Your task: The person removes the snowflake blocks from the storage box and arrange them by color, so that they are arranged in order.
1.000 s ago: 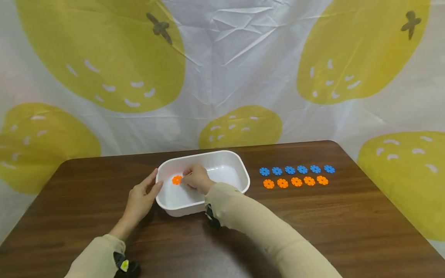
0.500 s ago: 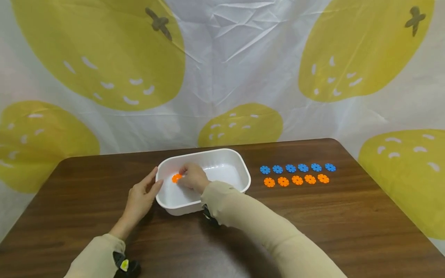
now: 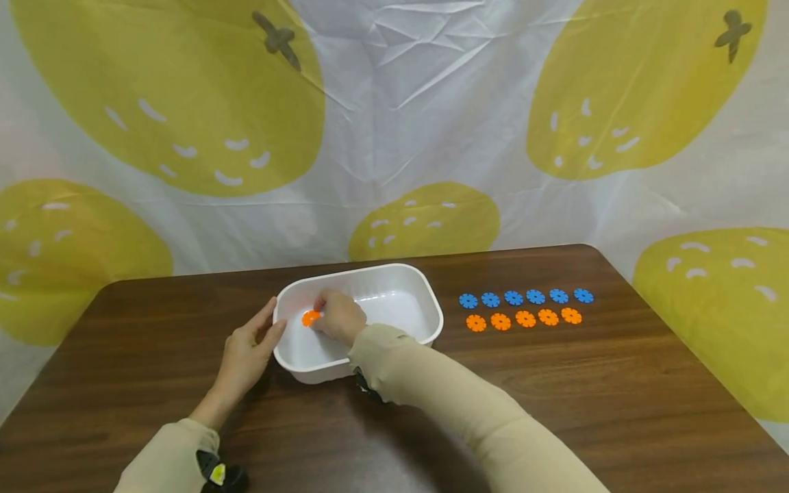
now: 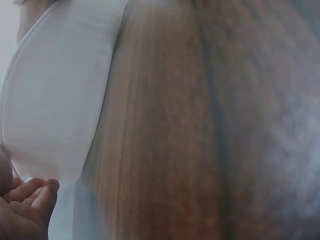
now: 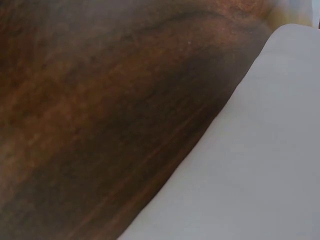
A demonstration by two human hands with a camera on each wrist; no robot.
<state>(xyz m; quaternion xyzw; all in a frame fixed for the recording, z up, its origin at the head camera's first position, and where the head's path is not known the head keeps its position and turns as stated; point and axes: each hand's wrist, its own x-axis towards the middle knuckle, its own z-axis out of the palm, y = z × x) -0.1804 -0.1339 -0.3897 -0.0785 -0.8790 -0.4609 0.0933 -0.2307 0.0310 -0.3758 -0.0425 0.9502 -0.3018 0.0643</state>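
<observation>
The white basin stands on the table, its side wall filling part of both wrist views. At the basin's left end, my left hand holds the rim between thumb and fingers. The left wrist view shows the fingertips against the basin's outer wall. My right hand reaches inside, fingers curled, pinching the right edge of an orange notched disc near the basin's floor. Those fingertips cover part of the disc. Out of the right wrist view, the right hand is hidden behind the basin's wall.
Right of the basin, several blue notched discs lie in a row on the brown wooden table. A row of several orange notched discs lies just in front of them. A patterned cloth hangs behind the table.
The right hand's fingertips have moved slightly left over the orange disc, covering more of it. The left hand keeps its place on the basin, and the rows of discs are unchanged.
</observation>
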